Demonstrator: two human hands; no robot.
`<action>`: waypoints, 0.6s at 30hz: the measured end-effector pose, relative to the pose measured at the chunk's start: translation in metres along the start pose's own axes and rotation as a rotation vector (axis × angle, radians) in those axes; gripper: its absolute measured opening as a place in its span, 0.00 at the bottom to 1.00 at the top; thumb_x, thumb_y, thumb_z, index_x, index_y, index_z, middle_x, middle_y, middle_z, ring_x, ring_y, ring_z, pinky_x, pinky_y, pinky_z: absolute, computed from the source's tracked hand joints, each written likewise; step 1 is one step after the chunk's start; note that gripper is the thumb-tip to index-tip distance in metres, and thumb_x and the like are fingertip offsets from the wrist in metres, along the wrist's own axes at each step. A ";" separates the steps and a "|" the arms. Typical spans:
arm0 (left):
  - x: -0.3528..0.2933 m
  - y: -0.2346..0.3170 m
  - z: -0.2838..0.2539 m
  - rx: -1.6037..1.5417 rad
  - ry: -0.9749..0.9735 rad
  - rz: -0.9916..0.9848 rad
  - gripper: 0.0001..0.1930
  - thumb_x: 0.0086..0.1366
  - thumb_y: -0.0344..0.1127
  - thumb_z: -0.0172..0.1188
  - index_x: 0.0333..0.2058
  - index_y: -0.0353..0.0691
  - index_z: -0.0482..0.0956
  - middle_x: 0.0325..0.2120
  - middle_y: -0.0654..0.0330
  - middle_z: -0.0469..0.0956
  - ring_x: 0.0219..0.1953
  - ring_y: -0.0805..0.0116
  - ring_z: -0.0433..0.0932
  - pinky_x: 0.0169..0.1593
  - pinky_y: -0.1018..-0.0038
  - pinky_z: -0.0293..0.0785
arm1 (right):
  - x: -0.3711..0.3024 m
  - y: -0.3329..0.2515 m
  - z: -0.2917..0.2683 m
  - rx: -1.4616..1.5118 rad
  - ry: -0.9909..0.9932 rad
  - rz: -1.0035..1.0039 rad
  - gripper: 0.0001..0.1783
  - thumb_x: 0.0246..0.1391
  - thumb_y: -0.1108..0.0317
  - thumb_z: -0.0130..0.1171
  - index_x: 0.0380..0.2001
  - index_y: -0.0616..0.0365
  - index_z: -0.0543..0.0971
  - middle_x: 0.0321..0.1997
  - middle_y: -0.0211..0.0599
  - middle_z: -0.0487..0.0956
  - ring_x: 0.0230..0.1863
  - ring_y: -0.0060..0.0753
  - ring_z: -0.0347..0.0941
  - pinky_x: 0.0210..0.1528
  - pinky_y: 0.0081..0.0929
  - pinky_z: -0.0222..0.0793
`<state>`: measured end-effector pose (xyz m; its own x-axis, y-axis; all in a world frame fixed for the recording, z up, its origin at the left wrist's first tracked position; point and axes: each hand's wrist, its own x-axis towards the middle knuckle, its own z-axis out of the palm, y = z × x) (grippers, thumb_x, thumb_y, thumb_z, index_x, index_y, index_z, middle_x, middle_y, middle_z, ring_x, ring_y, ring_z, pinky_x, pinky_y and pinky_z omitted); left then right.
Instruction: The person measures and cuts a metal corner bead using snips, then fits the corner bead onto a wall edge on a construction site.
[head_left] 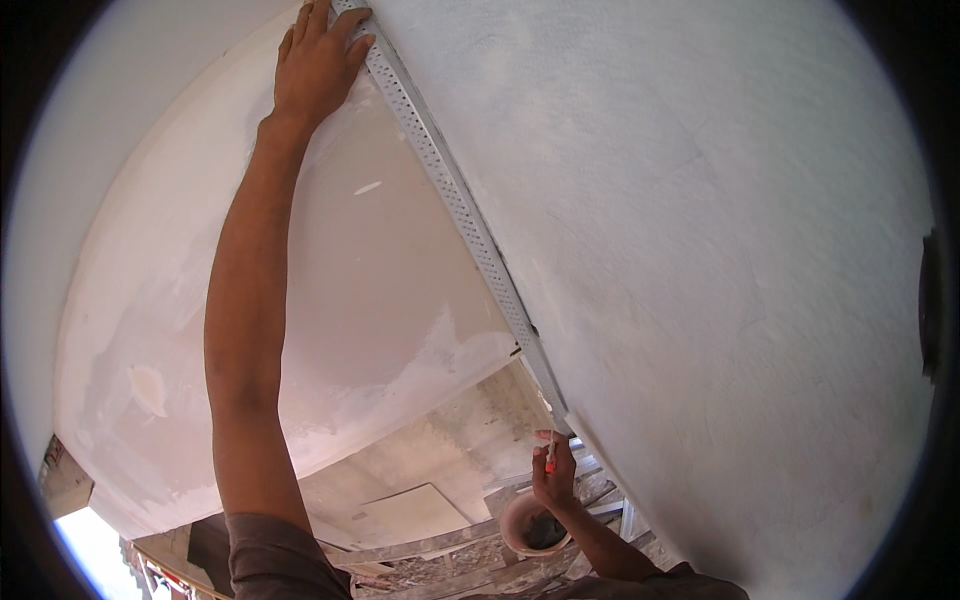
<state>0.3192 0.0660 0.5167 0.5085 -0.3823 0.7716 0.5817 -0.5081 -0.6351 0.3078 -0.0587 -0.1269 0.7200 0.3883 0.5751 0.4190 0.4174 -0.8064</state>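
A long perforated metal corner bead (445, 180) runs diagonally along the edge where the pale pinkish panel (380, 240) meets the smooth white surface (680, 200). At its upper end my left hand (318, 65) grips the bead, thumb and index finger bent over its edge; the other fingers reach toward the frame's top and are partly cut off. Near the lower end of the bead, my right hand (553, 472) is closed around a small slim tool (551, 465) with a red part. Its exact kind is too small to make out.
Below my right hand stands a round pinkish bucket (520, 525) with grey material inside. Around it lie wooden planks (440, 545) and debris. A flat pale board (415, 515) lies lower down. Bright daylight shows at the lower left, and a dark object (930, 305) sits at the right rim.
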 end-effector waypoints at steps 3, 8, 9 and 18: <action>0.004 -0.002 0.000 -0.012 0.028 0.002 0.20 0.65 0.38 0.62 0.54 0.44 0.74 0.65 0.36 0.62 0.68 0.37 0.59 0.69 0.50 0.58 | 0.010 0.005 0.003 -0.047 0.061 -0.099 0.13 0.65 0.70 0.54 0.51 0.62 0.72 0.33 0.41 0.78 0.32 0.33 0.75 0.39 0.30 0.73; 0.019 0.017 -0.011 -0.172 0.023 -0.228 0.26 0.57 0.32 0.69 0.54 0.42 0.71 0.54 0.38 0.70 0.60 0.37 0.68 0.60 0.51 0.70 | 0.012 -0.007 0.003 0.111 -0.088 0.098 0.12 0.67 0.64 0.55 0.47 0.60 0.74 0.24 0.30 0.75 0.25 0.22 0.69 0.30 0.25 0.67; 0.021 0.016 -0.007 -0.188 0.042 -0.267 0.28 0.55 0.29 0.69 0.55 0.41 0.70 0.52 0.39 0.71 0.57 0.37 0.70 0.58 0.51 0.71 | 0.012 -0.011 0.002 0.104 -0.138 0.131 0.12 0.68 0.62 0.55 0.46 0.60 0.75 0.22 0.28 0.73 0.23 0.21 0.69 0.28 0.24 0.67; 0.032 0.030 0.008 -0.498 0.181 -0.463 0.33 0.52 0.20 0.63 0.58 0.36 0.64 0.36 0.42 0.79 0.42 0.47 0.80 0.48 0.57 0.78 | 0.029 -0.070 -0.001 0.293 -0.229 0.165 0.13 0.69 0.60 0.54 0.47 0.58 0.74 0.20 0.30 0.73 0.22 0.21 0.70 0.26 0.25 0.67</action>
<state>0.3583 0.0444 0.5219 0.1398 -0.1421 0.9799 0.3307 -0.9261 -0.1815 0.3001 -0.0777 -0.0537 0.6085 0.6288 0.4841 0.1095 0.5376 -0.8360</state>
